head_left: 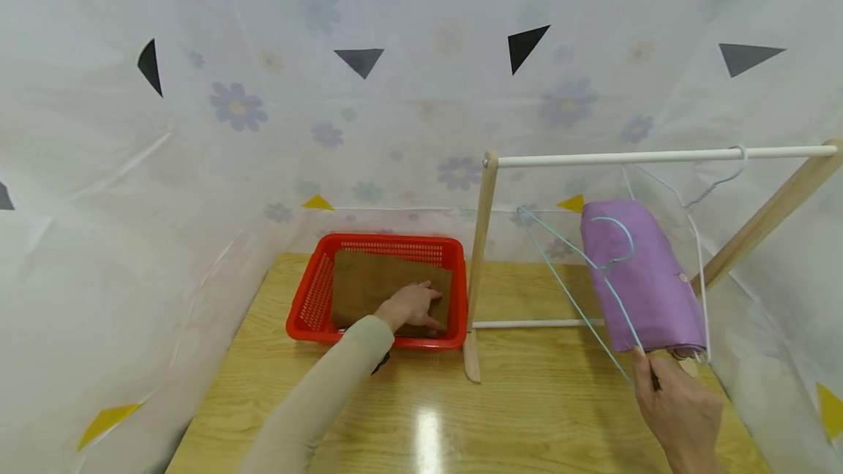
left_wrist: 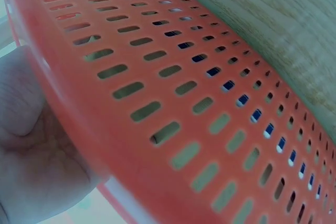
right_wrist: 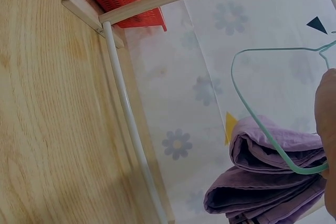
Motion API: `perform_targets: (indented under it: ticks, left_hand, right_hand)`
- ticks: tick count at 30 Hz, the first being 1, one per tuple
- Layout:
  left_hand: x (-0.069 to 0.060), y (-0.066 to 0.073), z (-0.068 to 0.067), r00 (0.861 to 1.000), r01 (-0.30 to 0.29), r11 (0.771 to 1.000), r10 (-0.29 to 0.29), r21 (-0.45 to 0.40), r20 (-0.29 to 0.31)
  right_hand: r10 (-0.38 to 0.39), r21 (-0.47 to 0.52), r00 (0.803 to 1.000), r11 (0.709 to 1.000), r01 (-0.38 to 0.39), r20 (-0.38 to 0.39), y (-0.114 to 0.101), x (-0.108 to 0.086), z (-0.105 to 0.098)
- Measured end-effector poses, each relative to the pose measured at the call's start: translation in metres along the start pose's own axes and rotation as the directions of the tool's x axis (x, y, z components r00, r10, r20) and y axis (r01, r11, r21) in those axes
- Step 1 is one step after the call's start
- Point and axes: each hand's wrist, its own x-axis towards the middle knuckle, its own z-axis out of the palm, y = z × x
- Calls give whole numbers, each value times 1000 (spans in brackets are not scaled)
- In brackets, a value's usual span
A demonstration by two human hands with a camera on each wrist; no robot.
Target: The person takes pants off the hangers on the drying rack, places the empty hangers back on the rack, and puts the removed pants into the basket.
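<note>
My left hand (head_left: 411, 303) rests on a folded brown cloth (head_left: 369, 280) inside a red plastic basket (head_left: 395, 240), its fingers spread. In the left wrist view, part of that hand (left_wrist: 31, 145) shows beyond the basket's slotted wall (left_wrist: 157, 77). At the right, my right hand (head_left: 681, 404) grips the lower part of a light teal wire hanger (right_wrist: 283, 49), whose hook points up and away. No clothing is on this hanger. Behind it, a folded purple garment (head_left: 658, 298) hangs over a white hanger (head_left: 701, 269) on the rack.
The rack's white top bar (head_left: 626, 159) runs between wooden posts, with the left post (head_left: 486, 225) standing beside the basket. A lower white bar (head_left: 533, 324) sits near the wooden table (head_left: 527, 415). A flower-patterned sheet (head_left: 421, 108) surrounds the back and sides.
</note>
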Motion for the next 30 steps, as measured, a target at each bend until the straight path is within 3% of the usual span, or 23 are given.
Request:
perform_targets:
  ticks: [8, 30]
  left_hand:
    - [1, 0, 0, 1000, -6, 1000, 6, 0, -1]
    - [-14, 4, -1, 998, 24, 999, -22, 35, -66]
  right_hand:
    - [0, -14, 1000, 1000, 0, 2, 0, 1, 1]
    - [16, -6, 999, 1000, -16, 36, -5, 2, 0]
